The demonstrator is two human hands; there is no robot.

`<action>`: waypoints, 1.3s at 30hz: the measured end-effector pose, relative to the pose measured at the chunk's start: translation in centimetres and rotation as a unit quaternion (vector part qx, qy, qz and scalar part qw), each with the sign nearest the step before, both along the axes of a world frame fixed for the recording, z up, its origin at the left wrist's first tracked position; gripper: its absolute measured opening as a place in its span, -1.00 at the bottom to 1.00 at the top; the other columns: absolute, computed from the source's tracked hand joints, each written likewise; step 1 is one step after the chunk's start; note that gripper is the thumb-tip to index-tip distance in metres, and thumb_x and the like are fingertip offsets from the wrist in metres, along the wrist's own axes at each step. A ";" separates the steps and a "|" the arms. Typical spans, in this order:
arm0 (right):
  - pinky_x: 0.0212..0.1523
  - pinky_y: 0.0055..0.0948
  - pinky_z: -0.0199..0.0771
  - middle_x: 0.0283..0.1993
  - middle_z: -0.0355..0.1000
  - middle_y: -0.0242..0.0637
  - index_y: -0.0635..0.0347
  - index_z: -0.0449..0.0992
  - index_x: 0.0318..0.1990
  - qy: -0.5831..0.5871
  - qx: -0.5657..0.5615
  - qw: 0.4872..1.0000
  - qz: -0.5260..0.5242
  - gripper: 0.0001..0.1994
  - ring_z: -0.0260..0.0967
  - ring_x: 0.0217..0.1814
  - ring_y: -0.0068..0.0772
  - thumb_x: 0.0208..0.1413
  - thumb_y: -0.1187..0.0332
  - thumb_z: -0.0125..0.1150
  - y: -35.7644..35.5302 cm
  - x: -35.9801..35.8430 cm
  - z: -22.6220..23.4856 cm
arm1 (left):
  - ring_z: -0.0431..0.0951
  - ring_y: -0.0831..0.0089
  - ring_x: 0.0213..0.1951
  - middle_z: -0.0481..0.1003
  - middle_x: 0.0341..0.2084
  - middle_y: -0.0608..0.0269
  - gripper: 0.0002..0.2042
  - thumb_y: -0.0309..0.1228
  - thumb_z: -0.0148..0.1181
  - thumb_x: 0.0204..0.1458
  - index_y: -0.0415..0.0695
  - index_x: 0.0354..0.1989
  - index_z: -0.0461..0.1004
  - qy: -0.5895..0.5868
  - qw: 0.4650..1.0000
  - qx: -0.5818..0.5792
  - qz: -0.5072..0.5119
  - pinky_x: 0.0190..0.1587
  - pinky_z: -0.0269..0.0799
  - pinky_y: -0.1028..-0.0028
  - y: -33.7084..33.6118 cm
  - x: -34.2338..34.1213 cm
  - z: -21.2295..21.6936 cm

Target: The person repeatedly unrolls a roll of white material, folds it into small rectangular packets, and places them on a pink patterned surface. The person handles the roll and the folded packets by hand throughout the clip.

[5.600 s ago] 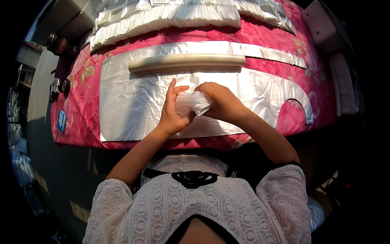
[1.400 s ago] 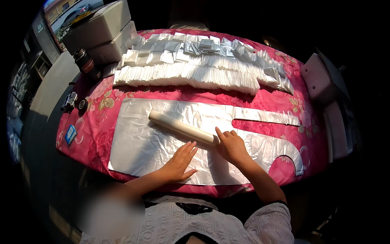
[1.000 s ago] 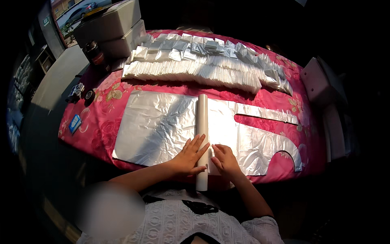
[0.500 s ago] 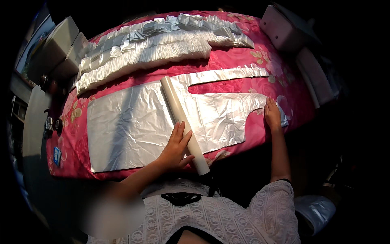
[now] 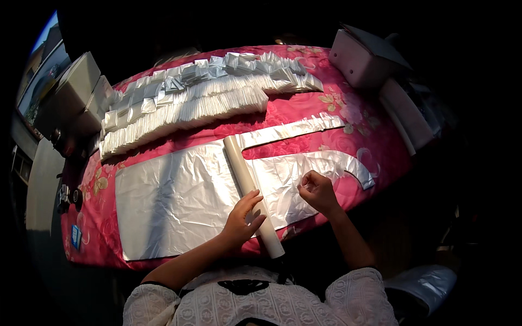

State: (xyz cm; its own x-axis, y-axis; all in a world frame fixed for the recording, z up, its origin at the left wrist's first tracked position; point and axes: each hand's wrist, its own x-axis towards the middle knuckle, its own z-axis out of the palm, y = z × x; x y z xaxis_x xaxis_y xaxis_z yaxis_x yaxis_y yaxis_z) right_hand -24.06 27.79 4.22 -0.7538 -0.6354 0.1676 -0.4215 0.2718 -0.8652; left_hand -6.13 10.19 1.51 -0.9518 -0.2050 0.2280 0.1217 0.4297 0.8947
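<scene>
A long pale roller or tube (image 5: 242, 168) lies across a flat, wrinkled, silvery-white plastic bag (image 5: 163, 206) with cut-out handle straps at its right end. My left hand (image 5: 243, 217) rests on the lower part of the tube, its fingers spread along it and not wrapped round. Over the bag, right of the tube, my right hand (image 5: 319, 191) is closed with thumb and fingertips together. Whether a bit of plastic is caught between those fingertips I cannot make out. The lower handle strap curves away to the right of that hand.
Rows of folded white packets (image 5: 185, 111) line the far side of the pink flowered cloth (image 5: 296, 117). Pale boxes (image 5: 353, 57) stand at the far right, and others (image 5: 76, 81) at the far left. A small blue packet (image 5: 75, 237) lies near the left edge.
My right hand has left the strap's far right end, moved left toward the tube and closed. My left hand stays on the tube. The whole view has tilted, so the table appears lower.
</scene>
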 end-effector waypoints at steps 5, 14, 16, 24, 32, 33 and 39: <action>-0.17 -0.38 0.41 -0.25 0.43 -0.14 0.26 0.41 -0.21 -0.022 -0.002 0.965 0.262 -0.77 0.43 -0.22 -0.24 -0.07 0.43 0.20 -4.8 10.0 1.6 | 0.50 0.43 -0.25 0.47 -0.30 0.13 -0.66 -0.24 0.08 0.08 -0.30 -0.13 0.37 -0.255 0.826 0.499 -0.060 -0.14 0.43 0.51 -3.5 0.6 2.2; -0.24 -0.27 0.43 -0.24 0.40 -0.13 0.20 0.40 -0.20 0.146 0.246 0.956 0.062 -0.60 0.40 -0.19 -0.08 -0.11 0.13 0.28 -1.3 13.9 2.7 | 0.49 0.52 -0.44 0.51 -0.44 0.17 -0.87 -0.50 0.06 -0.01 -0.30 -0.34 0.46 -0.376 0.861 0.324 0.109 -0.40 0.42 0.57 -19.6 13.8 1.5; -0.32 -0.25 0.44 -0.34 0.44 -0.13 0.19 0.41 -0.23 0.077 0.373 0.923 0.060 -0.56 0.43 -0.28 -0.05 -0.12 0.03 0.25 -0.4 14.2 1.6 | 0.49 0.53 -0.47 0.52 -0.43 0.19 -0.87 -0.51 0.05 -0.03 -0.30 -0.34 0.47 -0.424 0.858 0.239 0.163 -0.43 0.39 0.61 -21.2 14.9 2.3; -0.34 -0.18 0.45 -0.45 0.45 -0.04 0.20 0.44 -0.25 -0.041 0.302 0.948 0.094 -0.58 0.45 -0.38 -0.01 -0.09 0.01 0.18 0.0 15.5 -0.6 | 0.39 0.07 -0.09 0.40 -0.10 0.00 -0.65 -0.52 0.19 -0.16 -0.26 -0.11 0.38 -0.211 0.829 -0.446 0.262 -0.01 0.30 0.30 -21.0 14.2 3.0; -0.29 -0.18 0.44 -0.40 0.46 0.03 0.28 0.45 -0.27 -0.134 0.345 0.923 0.102 -0.56 0.44 -0.33 0.04 -0.09 0.02 0.20 1.4 16.2 -0.5 | 0.09 0.02 0.21 0.12 0.16 -0.13 -0.48 -0.48 0.04 -0.06 -0.35 0.13 0.14 -0.031 0.966 -0.246 0.073 0.23 0.01 0.21 -4.3 2.5 -1.7; -0.29 -0.18 0.44 -0.39 0.46 0.03 0.28 0.45 -0.26 -0.147 0.343 0.921 0.109 -0.55 0.44 -0.33 0.04 -0.09 0.01 0.20 1.5 16.0 -0.3 | 0.04 0.02 0.24 0.08 0.18 -0.14 -0.46 -0.48 0.02 -0.05 -0.36 0.16 0.09 -0.041 0.964 -0.256 0.065 0.25 -0.05 0.19 -3.7 1.6 -2.5; -0.26 -0.21 0.42 -0.41 0.46 0.02 0.29 0.48 -0.29 -0.151 0.345 0.890 0.256 -0.40 0.44 -0.31 -0.01 0.00 -0.20 0.00 0.0 11.9 0.3 | -0.11 -0.03 0.29 -0.04 0.22 -0.25 -0.39 -0.38 -0.10 -0.04 -0.50 0.17 -0.01 -0.104 0.924 -0.366 0.040 0.29 -0.24 0.14 -2.6 0.5 -3.3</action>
